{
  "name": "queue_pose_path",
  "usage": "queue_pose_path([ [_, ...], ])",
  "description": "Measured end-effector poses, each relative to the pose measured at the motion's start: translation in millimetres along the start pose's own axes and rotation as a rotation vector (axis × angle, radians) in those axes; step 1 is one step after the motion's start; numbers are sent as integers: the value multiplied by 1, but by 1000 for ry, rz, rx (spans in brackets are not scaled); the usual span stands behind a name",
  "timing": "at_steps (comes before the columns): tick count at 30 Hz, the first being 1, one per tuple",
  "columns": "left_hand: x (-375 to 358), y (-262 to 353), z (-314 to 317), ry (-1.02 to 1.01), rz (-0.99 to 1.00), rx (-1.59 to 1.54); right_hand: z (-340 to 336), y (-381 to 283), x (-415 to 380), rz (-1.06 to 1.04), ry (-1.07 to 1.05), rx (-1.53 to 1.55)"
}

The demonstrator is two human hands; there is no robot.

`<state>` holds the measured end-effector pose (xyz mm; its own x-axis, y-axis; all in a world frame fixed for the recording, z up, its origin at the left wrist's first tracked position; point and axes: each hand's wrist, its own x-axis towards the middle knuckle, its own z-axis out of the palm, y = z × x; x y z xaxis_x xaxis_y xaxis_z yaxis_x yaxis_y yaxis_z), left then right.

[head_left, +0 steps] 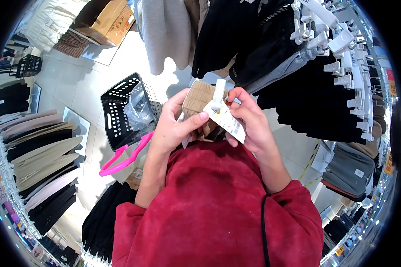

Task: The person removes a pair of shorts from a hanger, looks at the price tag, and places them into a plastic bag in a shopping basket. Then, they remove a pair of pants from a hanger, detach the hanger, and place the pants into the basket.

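Note:
My left hand [176,118] is closed around the gathered waistband of a tan garment [199,98], the thumb pressed on its front beside the tag. Hanging over the garment is a white paper tag [227,122] with print on it. A white plastic clip [218,93] stands up at the tag's upper end. My right hand [250,118] has its fingers bent around the tag's right side, thumb and forefinger close to the clip. The lower part of the garment is mostly hidden behind my hands and against my red top.
A black basket [120,113] with clear plastic inside and a pink handle [127,155] stands on the floor at left. Black trousers [312,98] hang from white clip hangers [343,42] at right. More garments [44,158] hang at left. A cardboard box [109,22] sits beyond.

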<state>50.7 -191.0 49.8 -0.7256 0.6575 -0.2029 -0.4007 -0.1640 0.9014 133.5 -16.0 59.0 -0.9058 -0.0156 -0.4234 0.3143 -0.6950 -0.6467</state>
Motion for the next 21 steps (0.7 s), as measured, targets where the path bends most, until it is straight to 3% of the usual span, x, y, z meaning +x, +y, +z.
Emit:
queue_pose_path([
  [2,-2,-3,-1,3,-1,-4,-2,-2,0,116,15,146],
  [5,-2,-3,-4,-10,7,27,-12,-1,4,292,-131,412],
  [9,1,1,-8,-52,87,110,-12,12,4,401,-146,644],
  [10,0,4,-8,-46,59,116,-14,20,6,379,-233,619],
  [13,-2,11,-10,-29,5,139,-8,29,3,206,-174,216],
  [15,-4,12,-15,-15,3,160,-13,24,5,164,-121,-304],
  [18,-8,8,-28,-61,185,284,-43,42,18,-341,154,-862],
  [19,-7,9,-31,-89,248,327,-48,36,20,-346,274,-938],
  [21,-9,15,-32,-122,227,357,-51,20,24,-695,288,-1361],
])
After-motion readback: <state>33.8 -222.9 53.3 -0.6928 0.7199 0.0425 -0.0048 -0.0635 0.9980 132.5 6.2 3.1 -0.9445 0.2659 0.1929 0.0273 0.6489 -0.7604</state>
